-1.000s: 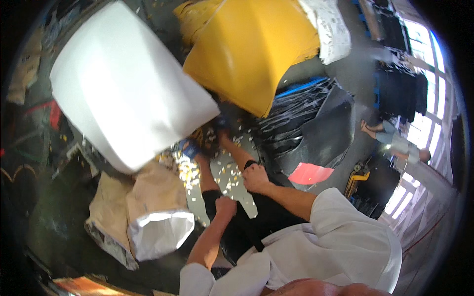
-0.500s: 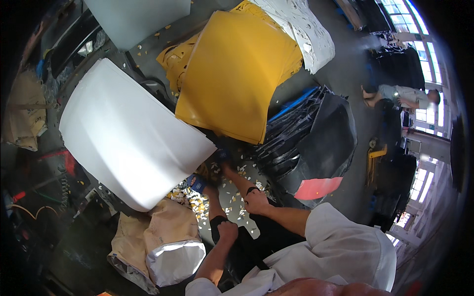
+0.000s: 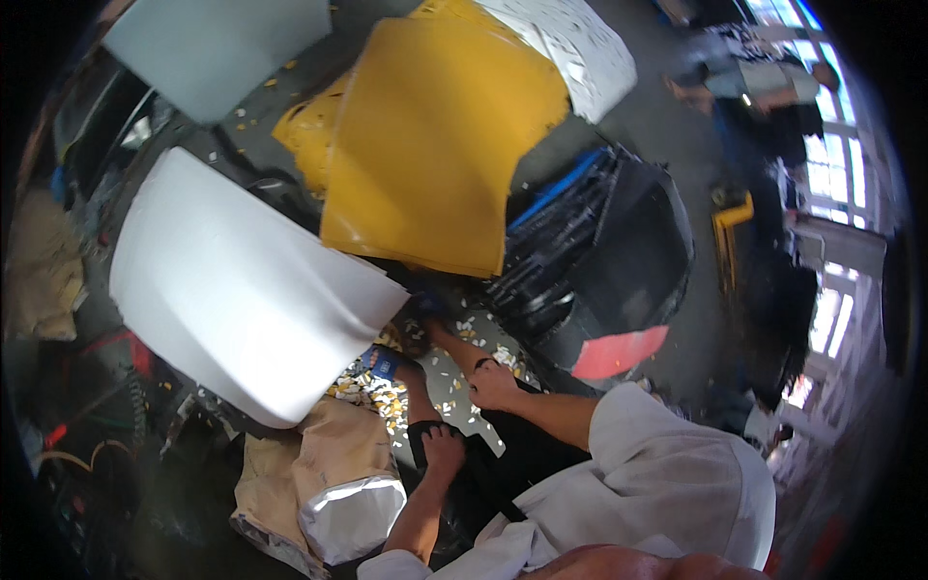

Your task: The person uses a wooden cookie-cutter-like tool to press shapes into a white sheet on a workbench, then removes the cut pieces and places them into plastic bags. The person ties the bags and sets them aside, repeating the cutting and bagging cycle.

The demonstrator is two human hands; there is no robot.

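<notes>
My left hand rests on my left knee, its fingers apart over the black trouser leg. On the other knee, my right hand is closed round the bunched black fabric of the right trouser leg. My bare shins reach down to blue slippers. Ahead on the left, closest to my feet, lies a stack of large curved white sheets. Beyond it to the right is a stack of yellow sheets. Neither hand touches the sheets.
Small white and yellow offcuts litter the floor by my feet. Paper sacks stand at left. Black sheets with a red patch lie at right. Cut white sheets lie farther back. Another person is at far right.
The view has shifted slightly. My left hand's fingers look more spread on the knee, while my right hand stays on the other knee. The person at far right appears higher in the picture.
</notes>
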